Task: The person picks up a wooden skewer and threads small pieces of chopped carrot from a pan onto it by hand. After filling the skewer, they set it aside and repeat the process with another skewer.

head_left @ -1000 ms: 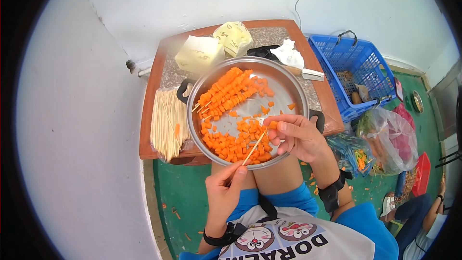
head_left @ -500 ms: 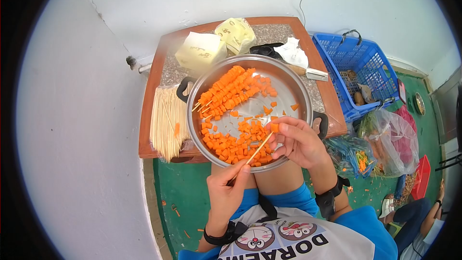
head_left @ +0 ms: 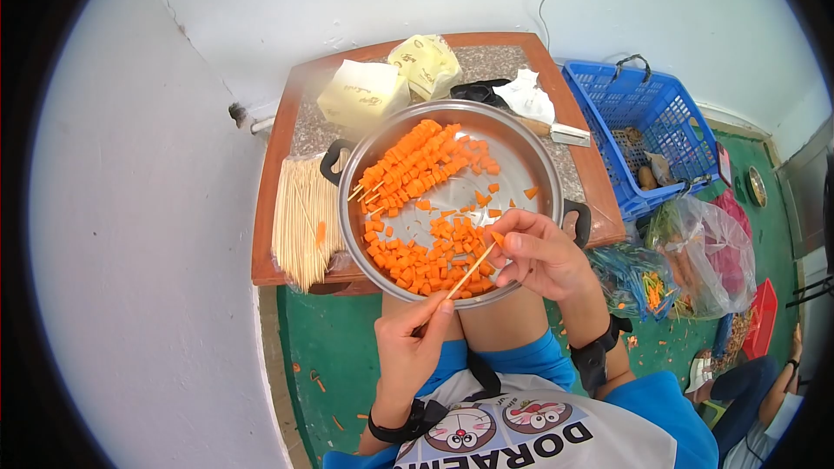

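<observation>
Grip of the left hand [head_left: 407, 340]: thumb and forefinger pinch a thin stick [head_left: 472, 276], which slants up toward the right hand [head_left: 549, 259]. That one's fingers pinch a carrot piece [head_left: 497, 239] at the stick's upper end; how far the tip goes in, I cannot tell. Both are over the near side of a metal pan [head_left: 522, 161] holding loose carrot cubes [head_left: 417, 267] and piled carrot skewers [head_left: 408, 165]. Spare sticks [head_left: 300, 224] lie left of it on the desk [head_left: 599, 195].
</observation>
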The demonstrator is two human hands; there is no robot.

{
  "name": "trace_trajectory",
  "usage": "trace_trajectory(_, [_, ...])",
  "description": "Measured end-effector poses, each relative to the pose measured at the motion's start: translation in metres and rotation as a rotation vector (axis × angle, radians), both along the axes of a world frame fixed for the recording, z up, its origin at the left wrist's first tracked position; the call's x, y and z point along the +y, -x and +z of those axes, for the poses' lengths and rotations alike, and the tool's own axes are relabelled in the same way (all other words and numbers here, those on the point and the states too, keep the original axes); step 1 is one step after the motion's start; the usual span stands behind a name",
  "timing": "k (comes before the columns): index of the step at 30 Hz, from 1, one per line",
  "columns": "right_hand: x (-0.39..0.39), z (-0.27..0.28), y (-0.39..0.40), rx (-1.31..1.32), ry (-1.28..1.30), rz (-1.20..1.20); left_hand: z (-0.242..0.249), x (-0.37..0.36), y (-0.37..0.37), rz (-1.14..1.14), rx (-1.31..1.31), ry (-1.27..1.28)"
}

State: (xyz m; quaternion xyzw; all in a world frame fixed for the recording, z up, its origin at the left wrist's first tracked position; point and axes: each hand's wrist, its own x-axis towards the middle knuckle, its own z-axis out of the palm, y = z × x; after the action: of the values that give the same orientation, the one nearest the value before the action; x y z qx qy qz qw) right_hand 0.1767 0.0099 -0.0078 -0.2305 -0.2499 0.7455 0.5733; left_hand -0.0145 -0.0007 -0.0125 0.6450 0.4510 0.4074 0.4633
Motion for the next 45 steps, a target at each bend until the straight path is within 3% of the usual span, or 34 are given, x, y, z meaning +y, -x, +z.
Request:
trace_trajectory(16, [-0.007,0.013,-0.005,-0.234,0.041,-0.038,0.011,-0.004,0.001,-0.036,-0.022,0.026])
trace_trajectory(22, [-0.011,0.015,-0.002,-0.437,-0.101,-0.134,0.006,0.004,0.013,-0.286,-0.183,0.421])
trace_trajectory(24, [-0.012,0.016,-0.003,-0.473,-0.138,-0.149,0.004,0.008,0.015,-0.422,-0.414,0.642])
trace_trajectory(28, [-0.014,0.025,0.002,-0.284,-0.150,-0.130,0.009,0.002,0.004,-0.327,-0.287,0.388])
trace_trajectory(29, [-0.015,0.028,0.005,-0.228,-0.122,-0.155,0.011,-0.001,-0.001,-0.215,-0.247,0.221])
trace_trajectory(30, [-0.016,0.028,0.006,-0.228,-0.123,-0.155,0.012,-0.002,-0.003,-0.103,-0.205,0.054])
trace_trajectory(33, [-0.020,0.027,0.007,-0.323,-0.124,-0.229,0.000,0.002,0.000,-0.038,-0.111,-0.129])
trace_trajectory(40, [-0.023,0.028,0.007,-0.572,-0.284,-0.297,0.003,0.002,0.000,-0.048,-0.090,-0.132])
trace_trajectory(45, [-0.022,0.034,0.004,-0.576,-0.345,-0.300,0.008,0.000,0.005,-0.225,-0.166,0.152])
